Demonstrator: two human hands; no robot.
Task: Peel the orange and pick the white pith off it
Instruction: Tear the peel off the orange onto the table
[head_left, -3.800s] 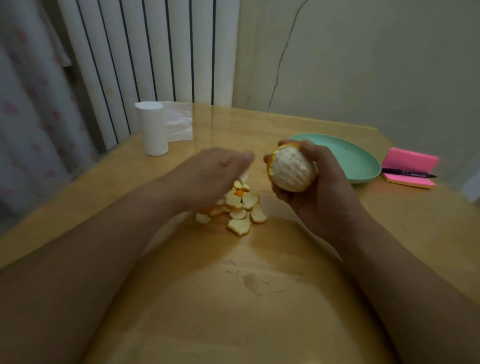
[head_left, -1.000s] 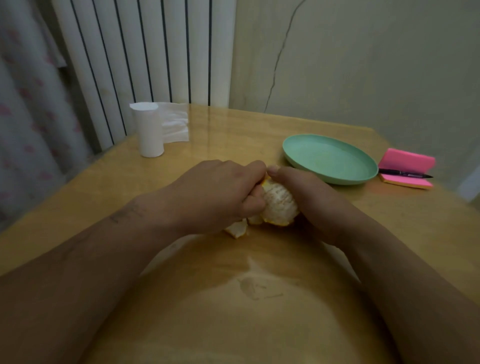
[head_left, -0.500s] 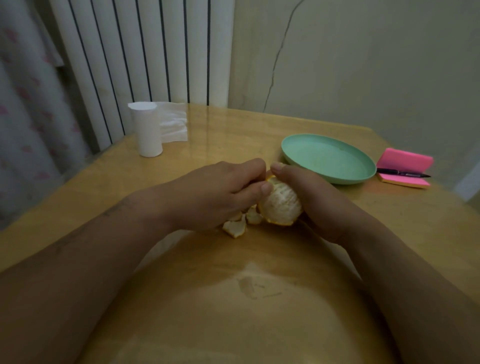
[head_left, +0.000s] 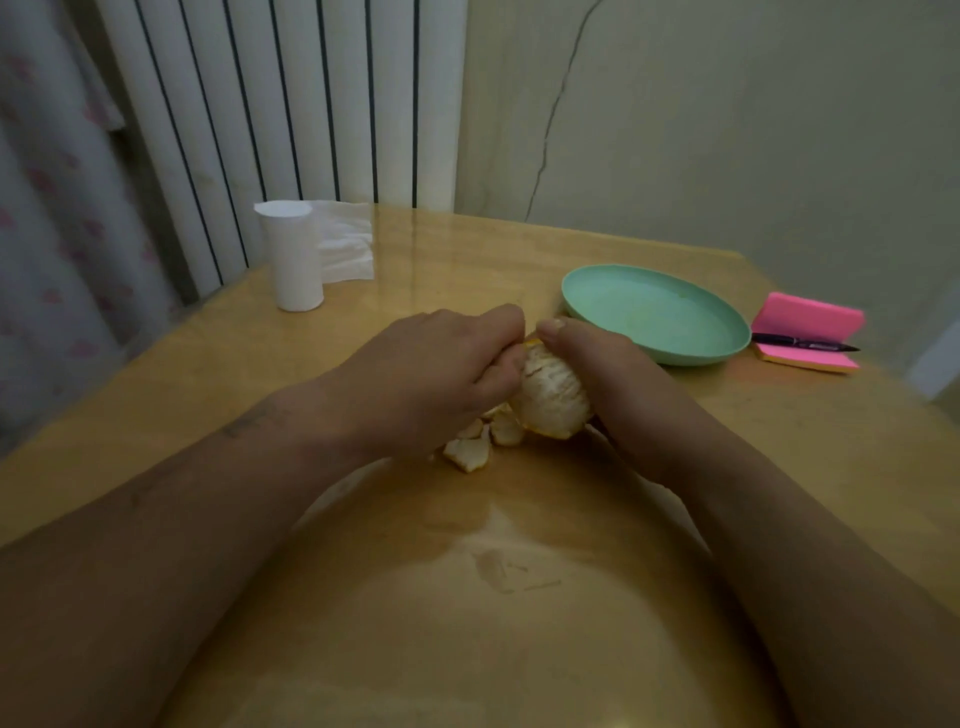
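Your two hands meet near the middle of the wooden table (head_left: 467, 597), both closed around a mostly peeled orange (head_left: 550, 397), pale with pith. Your right hand (head_left: 618, 374) cups it from the right, thumb on top. Your left hand (head_left: 431, 374) curls its fingers against the fruit's left side. Torn peel pieces (head_left: 470, 452) lie on the table just below. Beyond your right hand sits a green plate (head_left: 727, 348), then a pink notepad (head_left: 810, 317) with a pen (head_left: 800, 343). A white cup (head_left: 293, 260) stands far left.
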